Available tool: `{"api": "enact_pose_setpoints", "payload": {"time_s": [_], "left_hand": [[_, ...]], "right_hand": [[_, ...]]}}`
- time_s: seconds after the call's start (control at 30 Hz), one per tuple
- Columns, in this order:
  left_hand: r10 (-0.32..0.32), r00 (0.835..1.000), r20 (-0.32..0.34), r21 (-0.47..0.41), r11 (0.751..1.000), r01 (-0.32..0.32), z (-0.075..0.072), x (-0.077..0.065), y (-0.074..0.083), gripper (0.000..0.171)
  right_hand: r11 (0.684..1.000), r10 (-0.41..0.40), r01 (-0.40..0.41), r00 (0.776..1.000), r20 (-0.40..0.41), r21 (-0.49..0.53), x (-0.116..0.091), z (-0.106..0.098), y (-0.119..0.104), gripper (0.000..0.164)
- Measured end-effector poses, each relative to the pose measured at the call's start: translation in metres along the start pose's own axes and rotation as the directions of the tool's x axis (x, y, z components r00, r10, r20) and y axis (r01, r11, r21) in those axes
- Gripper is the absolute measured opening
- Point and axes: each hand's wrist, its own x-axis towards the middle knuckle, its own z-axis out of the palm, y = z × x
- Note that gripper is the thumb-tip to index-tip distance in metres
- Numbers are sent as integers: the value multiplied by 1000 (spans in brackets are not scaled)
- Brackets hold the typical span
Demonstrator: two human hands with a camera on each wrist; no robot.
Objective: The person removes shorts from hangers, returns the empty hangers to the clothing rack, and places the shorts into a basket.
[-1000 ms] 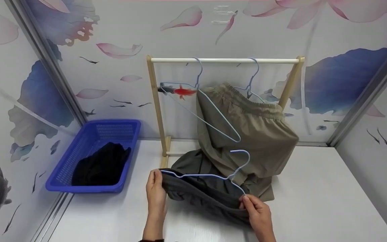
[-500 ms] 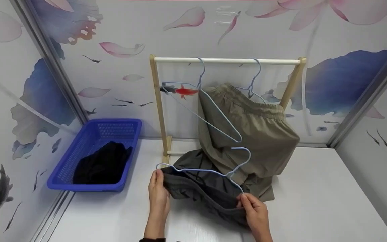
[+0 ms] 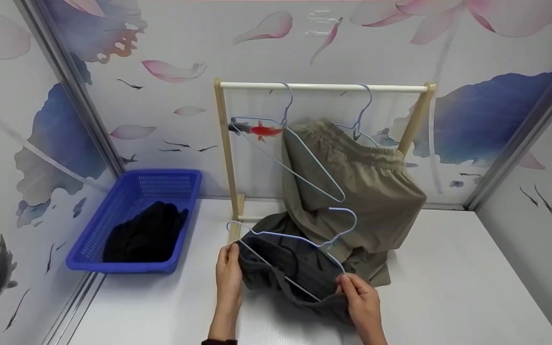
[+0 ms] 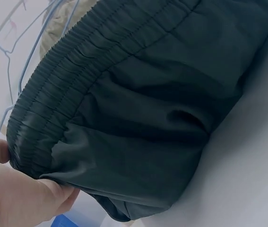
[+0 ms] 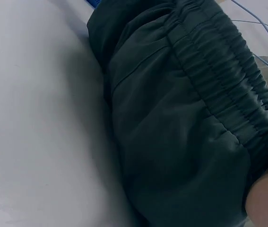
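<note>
Dark grey elastic-waist pants (image 3: pixel 261 279) are held with the waistband spread toward me. My left hand (image 3: pixel 228 273) pinches the left side of the waistband; the left wrist view shows its thumb and fingers (image 4: pixel 53 196) on the gathered edge. At the right side, my right hand (image 3: pixel 363 297) grips the waistband together with the right arm of a light blue wire hanger (image 3: pixel 281 234). The hanger's left end sticks up above my left hand, outside the waistband, and its lower bar slants across the opening. In the right wrist view the pants (image 5: pixel 181 118) hide most of that hand.
Behind stands a small rack with a white rail (image 3: pixel 324 86). From it hang a bare blue hanger (image 3: pixel 314 165) and khaki pants (image 3: pixel 357 191) on another hanger. A blue basket (image 3: pixel 75 265) at left holds black cloth (image 3: pixel 144 235). Patterned panels surround the white table (image 3: pixel 448 287).
The hanger's left end has risen from beside my left hand to above the waistband, and its lower bar has come into view. My hands have drawn slightly closer together, slackening the waistband.
</note>
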Motion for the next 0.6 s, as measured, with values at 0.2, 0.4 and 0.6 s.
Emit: {"api": "enact_pose_setpoints", "payload": {"time_s": [0.2, 0.4, 0.6], "left_hand": [[79, 997, -4, 145, 986, -78, 2, 0, -3, 32], [94, 996, 14, 176, 980, -95, 3, -2, -7, 31], [139, 990, 28, 265, 954, -141, 3, -3, -10, 33]], "right_hand": [[999, -31, 30, 1000, -3, -19, 1, 1, 0, 19], [1000, -11, 10, 999, 30, 30, 2, 0, 1, 23], [999, -13, 12, 1000, 23, 38, 3, -1, 2, 22]]}}
